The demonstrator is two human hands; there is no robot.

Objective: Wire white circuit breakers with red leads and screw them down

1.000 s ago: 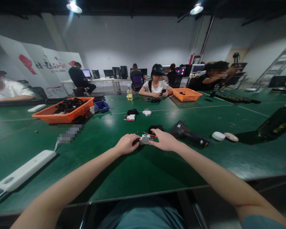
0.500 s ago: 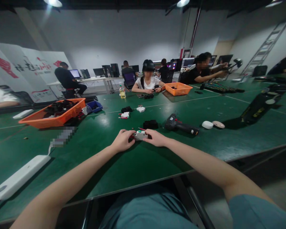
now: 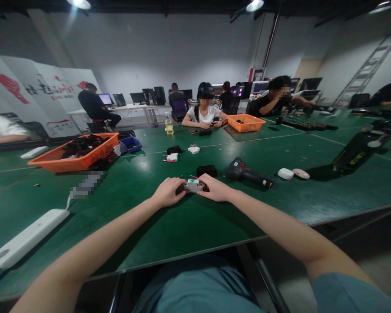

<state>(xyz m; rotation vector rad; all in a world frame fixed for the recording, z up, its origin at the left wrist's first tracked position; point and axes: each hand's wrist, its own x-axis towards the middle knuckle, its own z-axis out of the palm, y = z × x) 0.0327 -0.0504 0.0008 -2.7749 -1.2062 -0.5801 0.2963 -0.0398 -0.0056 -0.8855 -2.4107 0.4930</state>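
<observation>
Between my two hands, low over the green table point(image 3: 195, 226), is a small white circuit breaker point(image 3: 193, 187) with a green part on top. My left hand point(image 3: 168, 191) pinches its left end with thumb and fingers. At the other end, the closed fingers of my right hand point(image 3: 215, 188) grip it. A thin red piece shows just behind the breaker, partly covered by my right fingers. Just beyond my right hand sits a black block point(image 3: 206, 170). To the right of that lies a black cordless drill point(image 3: 249, 174) on its side.
Farther forward are white breaker-like pieces point(image 3: 172, 157) with red parts. An orange basket point(image 3: 74, 163) of dark parts and a blue bin point(image 3: 130, 144) stand left. A white power strip point(image 3: 29, 237) lies nearer. Across the table, a co-worker sits beside another orange basket point(image 3: 246, 124).
Both hands stay on the circuit breaker, with slight finger shifts on the right hand. The view has turned slightly. A co-worker at the far right has brought a hand up to the head.
</observation>
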